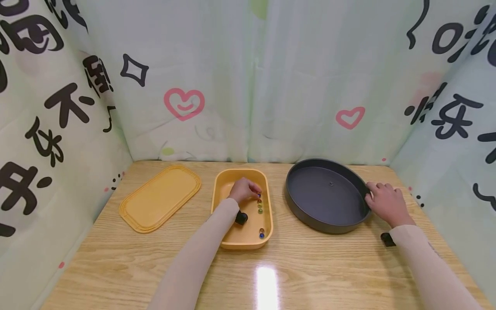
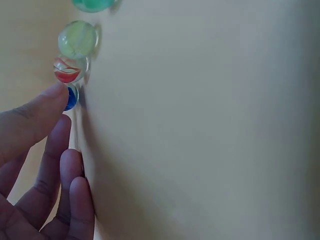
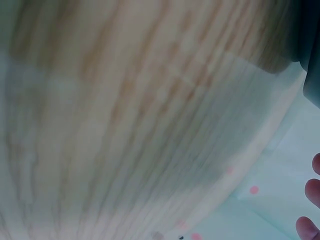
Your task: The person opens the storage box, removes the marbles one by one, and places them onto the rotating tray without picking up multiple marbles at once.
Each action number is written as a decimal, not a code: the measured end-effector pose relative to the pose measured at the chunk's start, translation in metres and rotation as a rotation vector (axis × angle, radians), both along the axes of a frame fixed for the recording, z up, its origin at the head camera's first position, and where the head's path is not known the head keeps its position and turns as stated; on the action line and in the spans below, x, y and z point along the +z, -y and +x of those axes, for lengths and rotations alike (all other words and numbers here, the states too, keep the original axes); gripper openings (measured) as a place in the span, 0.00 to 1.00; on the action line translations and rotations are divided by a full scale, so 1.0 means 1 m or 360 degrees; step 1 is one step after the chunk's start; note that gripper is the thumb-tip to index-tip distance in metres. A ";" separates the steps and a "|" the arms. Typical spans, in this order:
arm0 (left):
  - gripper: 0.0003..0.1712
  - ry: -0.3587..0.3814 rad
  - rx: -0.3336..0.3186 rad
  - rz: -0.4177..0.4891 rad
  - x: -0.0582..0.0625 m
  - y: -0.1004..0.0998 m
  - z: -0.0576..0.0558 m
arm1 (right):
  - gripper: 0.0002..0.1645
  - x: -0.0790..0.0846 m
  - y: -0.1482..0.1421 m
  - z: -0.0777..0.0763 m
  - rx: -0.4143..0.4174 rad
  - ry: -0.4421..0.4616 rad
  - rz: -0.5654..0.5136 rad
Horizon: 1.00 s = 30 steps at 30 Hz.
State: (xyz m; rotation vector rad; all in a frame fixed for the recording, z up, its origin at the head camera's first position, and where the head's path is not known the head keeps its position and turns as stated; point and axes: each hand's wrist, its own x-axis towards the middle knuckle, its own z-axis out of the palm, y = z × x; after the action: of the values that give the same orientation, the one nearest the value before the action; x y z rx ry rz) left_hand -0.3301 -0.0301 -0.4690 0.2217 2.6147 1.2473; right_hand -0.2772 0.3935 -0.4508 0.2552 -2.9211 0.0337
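Note:
My left hand (image 1: 243,190) reaches into a yellow rectangular tray (image 1: 270,234). Thumb and fingertips pinch a blue marble (image 2: 72,98) at one end of a row along the tray's right side. Beside it in the left wrist view lie a red-swirled marble (image 2: 68,71), a pale yellow marble (image 2: 78,39) and a green marble (image 2: 93,4). My right hand (image 1: 389,204) grips the right rim of a round dark pan (image 1: 321,196) with thumb and index finger; in the right wrist view only several fingertips (image 3: 312,193) show. A small clear marble (image 1: 331,184) lies inside the pan.
Nearer the tray's front lie an amber marble (image 1: 261,230) and another blue marble (image 1: 261,236). A yellow lid (image 1: 160,199) lies flat on the wooden table (image 1: 310,271) at the left. Printed curtains (image 1: 232,86) enclose the table's back and sides.

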 end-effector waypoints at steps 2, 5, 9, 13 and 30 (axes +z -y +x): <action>0.09 0.0002 -0.0004 -0.0013 -0.001 0.000 0.000 | 0.20 0.001 0.001 0.000 -0.0002 0.0011 -0.0006; 0.09 0.0000 -0.0010 -0.0016 -0.002 0.001 -0.001 | 0.20 0.002 0.002 0.000 -0.0003 0.0020 -0.0008; 0.09 0.0009 -0.0014 0.0002 -0.003 0.001 -0.002 | 0.21 0.002 0.002 -0.001 -0.0003 0.0026 -0.0004; 0.08 0.0005 -0.0023 -0.0008 -0.004 0.001 -0.003 | 0.21 0.001 0.002 -0.001 -0.0008 0.0027 -0.0012; 0.07 -0.0002 -0.0032 0.0002 -0.003 0.003 -0.004 | 0.18 -0.003 0.001 -0.001 -0.0008 -0.0014 -0.0026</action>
State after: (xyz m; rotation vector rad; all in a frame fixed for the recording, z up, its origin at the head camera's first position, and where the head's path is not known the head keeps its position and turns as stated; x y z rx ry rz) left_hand -0.3341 -0.0333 -0.4722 0.2480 2.6065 1.2425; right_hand -0.2780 0.3930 -0.4541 0.2452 -2.9114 0.0552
